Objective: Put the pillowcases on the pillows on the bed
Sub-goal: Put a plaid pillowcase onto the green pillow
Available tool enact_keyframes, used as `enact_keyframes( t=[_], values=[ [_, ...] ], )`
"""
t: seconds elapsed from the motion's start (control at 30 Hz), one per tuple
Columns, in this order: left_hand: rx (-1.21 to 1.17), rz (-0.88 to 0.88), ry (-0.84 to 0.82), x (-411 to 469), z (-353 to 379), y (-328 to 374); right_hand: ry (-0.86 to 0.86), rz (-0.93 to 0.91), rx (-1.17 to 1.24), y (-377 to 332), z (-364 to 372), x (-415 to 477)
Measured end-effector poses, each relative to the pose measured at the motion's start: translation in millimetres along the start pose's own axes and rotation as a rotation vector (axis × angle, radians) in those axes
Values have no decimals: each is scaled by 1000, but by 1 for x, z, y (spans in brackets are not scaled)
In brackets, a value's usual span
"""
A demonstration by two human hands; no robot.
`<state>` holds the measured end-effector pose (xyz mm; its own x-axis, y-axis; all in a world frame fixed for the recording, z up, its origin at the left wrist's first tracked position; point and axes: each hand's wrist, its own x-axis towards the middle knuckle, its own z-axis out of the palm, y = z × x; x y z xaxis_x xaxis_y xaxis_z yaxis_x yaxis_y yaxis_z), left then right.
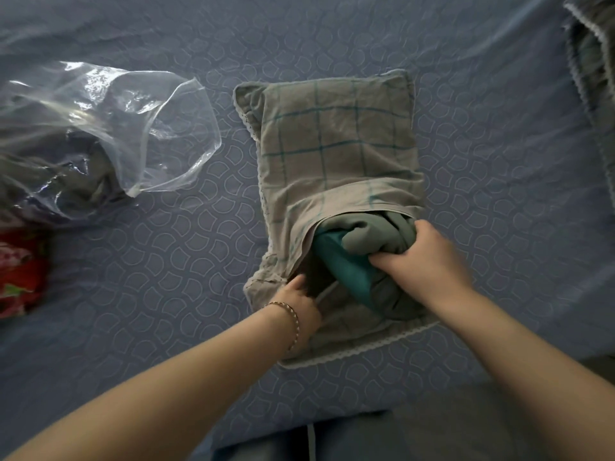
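A grey pillowcase (pixel 336 144) with a teal check and a lace edge lies on the blue bed, its open end toward me. A bundled teal and grey-green pillow (pixel 349 257) sits partly inside that opening. My right hand (pixel 422 257) grips the bundle's near end at the mouth of the case. My left hand (pixel 301 304) holds the left edge of the opening, with its fingertips hidden inside the fabric. A gold bracelet is on that wrist.
A clear plastic bag (pixel 109 128) holding grey fabric lies at the left of the quilted blue bedspread (pixel 482 94). Red floral cloth (pixel 18 271) shows at the left edge. Another checked, lace-edged piece (pixel 595 71) lies at the top right corner.
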<state>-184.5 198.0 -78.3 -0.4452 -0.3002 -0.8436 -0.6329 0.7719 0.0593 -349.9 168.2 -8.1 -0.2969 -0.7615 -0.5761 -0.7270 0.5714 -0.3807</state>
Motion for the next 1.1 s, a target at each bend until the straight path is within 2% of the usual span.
enact_keyframes(
  t=[0.03, 0.13, 0.17, 0.2, 0.23, 0.27, 0.33, 0.43, 0.47, 0.53, 0.57, 0.63, 0.67, 0.73, 0.77, 0.83, 0.87, 0.93, 1.0, 1.1],
  values=[
    [-100, 10, 36, -5, 3, -3, -6, -4, -24, -1, 1, -2],
    [-830, 23, 119, -25, -2, -12, -22, -17, -92, -8, 6, -8],
    [-1045, -29, 143, -19, 2, -16, -21, -23, -117, -10, 8, -9],
    [-1204, -89, 162, -18, 4, -19, -12, -31, -140, -14, 10, -11],
    [-1224, -134, 158, -20, 5, -19, 1, -42, -151, -19, 11, -13],
    [-1181, -144, 146, -24, 6, -17, 17, -61, -155, -25, 12, -15],
    [-973, 52, 151, -37, 10, -3, 32, -99, -149, -39, 16, -16],
    [-575, 360, 338, -52, 19, 19, -2, -142, -170, -56, 36, -15],
    [-526, 443, 409, -55, 20, 19, -22, -154, -193, -56, 48, -15],
    [-574, 554, 478, -63, 17, 9, -112, -169, -284, -41, 74, -15],
    [-581, 563, 525, -65, 16, 2, -181, -160, -365, -28, 85, -15],
    [-512, 470, 549, -69, 15, -17, -314, -112, -552, 2, 96, -13],
    [-422, 358, 517, -72, 15, -28, -357, -74, -628, 16, 98, -13],
    [-225, 142, 340, -69, 29, -50, -329, -22, -704, 31, 99, -15],
    [-155, 82, 290, -68, 35, -59, -295, -70, -744, 33, 101, -20],
    [-109, 81, 261, -69, 53, -70, -122, -398, -781, 38, 110, -25],
    [-101, 107, 303, -70, 60, -73, -86, -577, -726, 38, 114, -26],
    [-102, 184, 438, -73, 68, -75, -175, -827, -617, 32, 119, -36],
    [-118, 234, 530, -77, 72, -75, -388, -808, -494, 18, 129, -44],
    [-231, 312, 688, -79, 75, -67, -516, -514, -249, -3, 158, -40]
  ],
)
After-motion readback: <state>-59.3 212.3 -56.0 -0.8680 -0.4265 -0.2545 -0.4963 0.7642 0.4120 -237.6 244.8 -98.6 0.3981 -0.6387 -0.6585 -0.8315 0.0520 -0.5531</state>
